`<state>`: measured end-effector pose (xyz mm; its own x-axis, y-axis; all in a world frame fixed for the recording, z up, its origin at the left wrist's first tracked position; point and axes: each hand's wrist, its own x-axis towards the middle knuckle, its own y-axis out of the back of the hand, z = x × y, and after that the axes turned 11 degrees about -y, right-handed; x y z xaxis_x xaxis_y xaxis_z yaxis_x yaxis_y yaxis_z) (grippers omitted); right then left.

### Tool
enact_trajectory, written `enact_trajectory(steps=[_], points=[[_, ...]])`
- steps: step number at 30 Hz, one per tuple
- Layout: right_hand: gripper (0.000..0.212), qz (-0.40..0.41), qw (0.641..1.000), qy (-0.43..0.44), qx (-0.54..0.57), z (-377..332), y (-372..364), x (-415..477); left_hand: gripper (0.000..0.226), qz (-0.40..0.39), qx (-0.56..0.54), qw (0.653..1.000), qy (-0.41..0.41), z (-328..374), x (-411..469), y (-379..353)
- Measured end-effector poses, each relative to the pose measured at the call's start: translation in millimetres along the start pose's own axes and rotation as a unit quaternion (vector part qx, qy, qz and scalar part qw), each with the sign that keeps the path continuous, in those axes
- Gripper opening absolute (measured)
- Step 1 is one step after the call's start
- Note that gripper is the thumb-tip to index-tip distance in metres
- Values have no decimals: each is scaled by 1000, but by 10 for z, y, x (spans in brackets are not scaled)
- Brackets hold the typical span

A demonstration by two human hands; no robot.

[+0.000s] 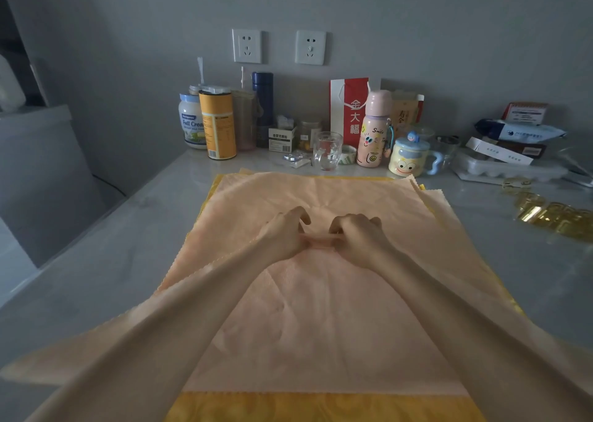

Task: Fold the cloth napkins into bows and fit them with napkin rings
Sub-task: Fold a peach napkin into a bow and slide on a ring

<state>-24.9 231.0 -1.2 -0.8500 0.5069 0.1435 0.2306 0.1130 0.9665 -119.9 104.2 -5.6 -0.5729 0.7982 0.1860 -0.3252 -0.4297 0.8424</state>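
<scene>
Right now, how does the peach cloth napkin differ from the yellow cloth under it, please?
The peach cloth napkin lies on top, its middle pinched by the left hand and right hand; the yellow cloth lies beneath, untouched. The peach napkin is mostly visible; the yellow cloth only at its edges. Both lie on the grey table.
</scene>
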Motion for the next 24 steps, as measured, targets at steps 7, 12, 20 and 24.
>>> enact_trajectory(steps=[7,12,20,24], points=[[18,108,991,74,-38,89,-23,-221,22,80,150,982,-82,90,-218,-35],[23,92,989,101,-52,155,-118,-328,29,0,239,963,-128,42,-404,-11],[37,103,978,101,-150,168,-45,-412,22,33,300,934,-191,69,-413,-36],[44,111,982,73,-135,102,-25,-424,31,41,292,939,-177,125,-381,-57]])
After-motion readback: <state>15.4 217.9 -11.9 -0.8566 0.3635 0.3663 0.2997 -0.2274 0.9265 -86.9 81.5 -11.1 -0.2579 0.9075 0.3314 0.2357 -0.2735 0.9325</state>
